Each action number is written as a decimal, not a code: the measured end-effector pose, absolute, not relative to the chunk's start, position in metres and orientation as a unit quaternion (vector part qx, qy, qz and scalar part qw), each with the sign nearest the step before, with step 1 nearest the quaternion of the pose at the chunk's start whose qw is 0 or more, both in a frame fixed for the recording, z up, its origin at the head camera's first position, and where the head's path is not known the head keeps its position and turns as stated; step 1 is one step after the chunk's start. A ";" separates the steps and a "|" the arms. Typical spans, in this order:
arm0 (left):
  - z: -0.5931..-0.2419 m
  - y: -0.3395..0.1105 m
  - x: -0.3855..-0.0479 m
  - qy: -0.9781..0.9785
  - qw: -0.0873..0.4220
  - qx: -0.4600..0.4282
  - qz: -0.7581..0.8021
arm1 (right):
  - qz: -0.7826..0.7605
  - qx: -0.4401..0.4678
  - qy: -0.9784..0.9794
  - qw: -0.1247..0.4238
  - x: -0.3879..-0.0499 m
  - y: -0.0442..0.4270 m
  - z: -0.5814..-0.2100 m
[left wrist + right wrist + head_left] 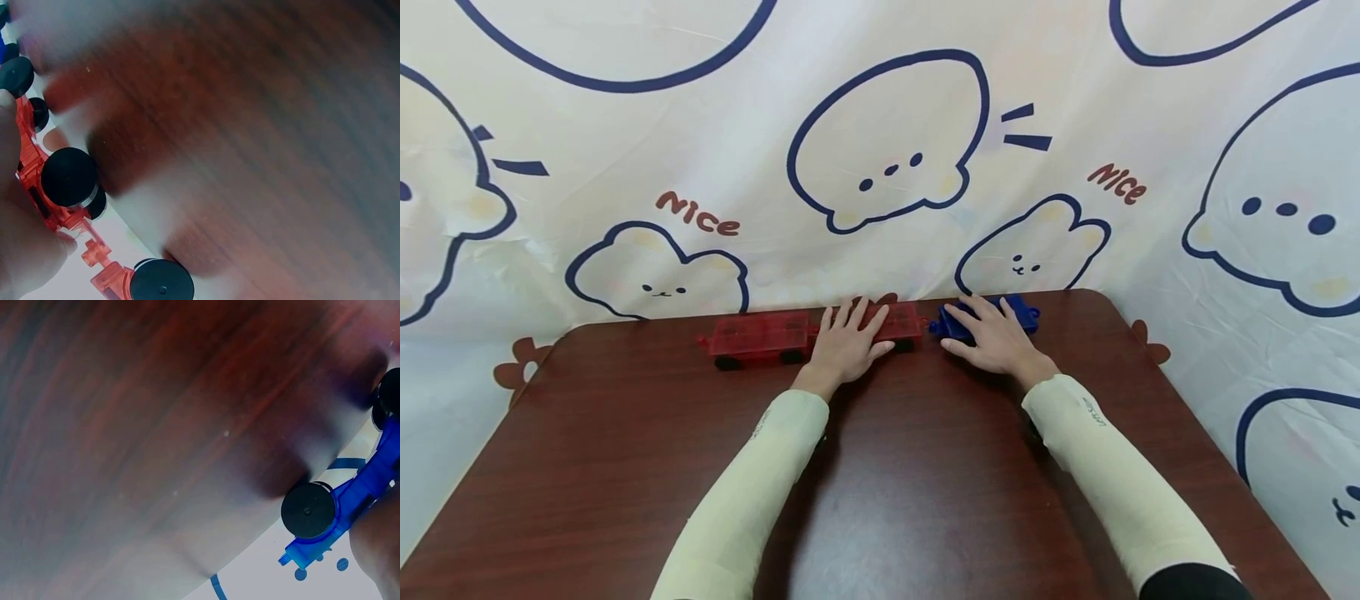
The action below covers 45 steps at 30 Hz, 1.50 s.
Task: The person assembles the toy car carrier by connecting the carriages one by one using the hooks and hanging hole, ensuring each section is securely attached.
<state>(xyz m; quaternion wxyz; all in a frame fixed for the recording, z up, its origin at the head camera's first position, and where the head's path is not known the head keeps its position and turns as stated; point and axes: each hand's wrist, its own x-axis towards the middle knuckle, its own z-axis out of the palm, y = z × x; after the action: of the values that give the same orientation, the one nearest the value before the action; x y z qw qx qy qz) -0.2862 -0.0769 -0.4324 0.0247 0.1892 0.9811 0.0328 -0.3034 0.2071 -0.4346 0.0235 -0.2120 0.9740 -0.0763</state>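
Note:
Spread fingers of my left hand (846, 346) rest over the right-hand red translucent toy train car (907, 322), covering much of its top. To its left stands a second red car (760, 335); in the left wrist view a coupling (96, 251) joins the two. My right hand (997, 340) lies with spread fingers over a blue toy train car (1021, 310). Black wheels (308, 510) show under the blue car in the right wrist view. Between the blue and red cars the couplings sit close together; whether they are joined I cannot tell.
The cars line up along the far edge of a dark brown wooden table (925, 500). Right behind that edge hangs a white curtain (887, 258) with blue cartoon outlines, which also runs along both sides.

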 end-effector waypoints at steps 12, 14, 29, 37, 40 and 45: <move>-0.432 -0.077 -0.287 0.980 0.031 0.197 0.027 | -0.075 -0.211 0.974 0.025 -0.302 0.204 -0.436; -0.433 -0.078 -0.288 0.979 0.032 0.198 0.028 | -0.076 -0.212 0.974 0.025 -0.302 0.204 -0.435; -0.428 -0.083 -0.287 0.972 -0.004 0.229 0.055 | -0.082 -0.209 0.974 0.021 -0.304 0.206 -0.433; -0.428 -0.084 -0.286 0.970 0.008 0.234 0.068 | -0.083 -0.200 0.976 0.019 -0.304 0.203 -0.433; -0.429 -0.084 -0.287 0.970 0.010 0.234 0.071 | -0.081 -0.198 0.977 0.018 -0.304 0.202 -0.433; -0.431 -0.083 -0.289 0.969 0.012 0.233 0.080 | -0.084 -0.197 0.977 0.022 -0.303 0.201 -0.431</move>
<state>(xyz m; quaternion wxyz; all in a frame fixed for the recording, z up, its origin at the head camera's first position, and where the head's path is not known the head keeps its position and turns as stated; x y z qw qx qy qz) -0.2888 -0.0826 -0.4312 0.0120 0.2330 0.9691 0.0804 -0.3028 0.2006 -0.4310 0.0221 -0.1965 0.9766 -0.0842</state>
